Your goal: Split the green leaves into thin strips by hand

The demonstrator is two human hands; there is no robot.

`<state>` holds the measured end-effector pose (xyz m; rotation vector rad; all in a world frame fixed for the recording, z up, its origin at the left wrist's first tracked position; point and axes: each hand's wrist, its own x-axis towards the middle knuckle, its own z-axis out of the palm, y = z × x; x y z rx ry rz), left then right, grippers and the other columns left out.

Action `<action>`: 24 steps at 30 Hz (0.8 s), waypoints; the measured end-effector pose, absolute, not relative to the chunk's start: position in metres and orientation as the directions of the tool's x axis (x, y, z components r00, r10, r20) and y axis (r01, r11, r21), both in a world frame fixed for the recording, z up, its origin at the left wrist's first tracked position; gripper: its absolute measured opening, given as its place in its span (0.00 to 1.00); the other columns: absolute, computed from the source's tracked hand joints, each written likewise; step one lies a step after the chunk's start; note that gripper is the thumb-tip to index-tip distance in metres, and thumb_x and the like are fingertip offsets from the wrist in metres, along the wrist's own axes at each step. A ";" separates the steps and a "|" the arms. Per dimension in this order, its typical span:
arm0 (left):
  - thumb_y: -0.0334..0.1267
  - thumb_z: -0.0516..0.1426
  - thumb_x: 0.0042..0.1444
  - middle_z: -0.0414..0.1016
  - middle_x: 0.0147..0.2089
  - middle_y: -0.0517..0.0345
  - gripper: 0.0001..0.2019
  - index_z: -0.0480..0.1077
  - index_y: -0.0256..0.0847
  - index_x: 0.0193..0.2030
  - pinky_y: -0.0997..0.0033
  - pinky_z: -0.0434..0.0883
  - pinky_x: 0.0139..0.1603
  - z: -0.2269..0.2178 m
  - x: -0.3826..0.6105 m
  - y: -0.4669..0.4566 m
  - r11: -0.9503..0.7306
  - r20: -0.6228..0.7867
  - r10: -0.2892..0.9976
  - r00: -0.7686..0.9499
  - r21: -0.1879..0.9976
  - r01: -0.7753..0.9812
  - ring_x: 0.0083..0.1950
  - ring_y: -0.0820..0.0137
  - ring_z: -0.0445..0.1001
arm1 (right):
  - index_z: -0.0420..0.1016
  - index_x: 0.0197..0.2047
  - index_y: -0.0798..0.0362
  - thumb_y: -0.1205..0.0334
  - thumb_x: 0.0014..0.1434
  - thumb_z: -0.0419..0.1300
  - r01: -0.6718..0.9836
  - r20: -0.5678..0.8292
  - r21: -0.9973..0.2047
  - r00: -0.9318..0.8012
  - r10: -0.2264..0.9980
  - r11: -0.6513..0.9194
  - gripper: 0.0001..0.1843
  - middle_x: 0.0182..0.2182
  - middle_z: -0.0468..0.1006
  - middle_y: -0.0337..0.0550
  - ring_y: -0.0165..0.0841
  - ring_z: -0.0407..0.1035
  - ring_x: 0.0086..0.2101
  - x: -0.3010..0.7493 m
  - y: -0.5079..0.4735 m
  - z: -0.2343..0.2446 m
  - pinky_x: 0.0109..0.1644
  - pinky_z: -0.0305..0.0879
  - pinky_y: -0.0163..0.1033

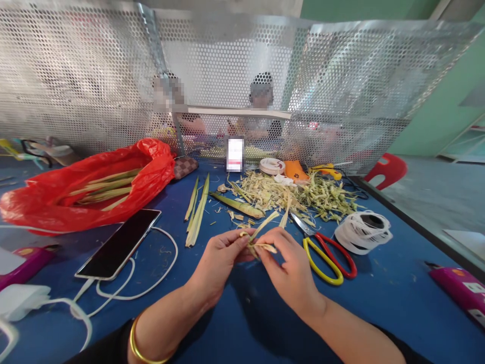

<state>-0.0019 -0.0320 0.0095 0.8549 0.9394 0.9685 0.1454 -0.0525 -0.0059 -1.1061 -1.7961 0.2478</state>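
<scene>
**Pale-green leaf strip (266, 223) pinched in a two-handed grip**

Both hands meet low over the blue counter (235, 313). The left hand (220, 258) closes its thumb and fingertips on one end of the strip. The right hand (288, 268) pinches it from the other side with its fingers curled in. Each grip is clamped on the same strip, and no gap shows between fingers and leaf. The strip is flat, narrow and fibrous. It is bent where the fingertips meet, and its free end slants up and away from the grip. One gold bangle (142, 349) circles the left wrist.

Just right of the grip lies one pair of scissors (326, 253) with one yellow loop handle, one red, and steel blades. Further right sits one loose coil of white flat band (364, 230).

Beyond the grip spreads one heap of leaf scraps (295, 194), dry, shredded and curling. Beyond and to the left lie three or four slim leaf blades (197, 210), long, pointed and side by side.

Left of the grip rests one phone (119, 242), flat with a glossy black screen. One white cable (151, 273) loops from it. Further left is one crinkled red plastic bag (87, 187) with more leaf blades inside.

Two magenta cases lie well away from the grip, one far right (460, 288) and one far left (22, 263).

A perforated metal screen (76, 76) stands along the far edge, and two people sit behind it.
</scene>
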 end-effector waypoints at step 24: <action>0.38 0.64 0.45 0.78 0.33 0.54 0.15 0.75 0.36 0.40 0.78 0.67 0.30 0.010 -0.008 -0.027 0.366 -0.337 0.929 0.153 0.895 -0.255 0.24 0.78 0.70 | 0.65 0.48 0.51 0.67 0.59 0.52 0.449 0.366 -0.817 -0.083 0.927 0.362 0.13 0.36 0.75 0.44 0.33 0.74 0.31 0.145 -0.048 -0.011 0.33 0.72 0.37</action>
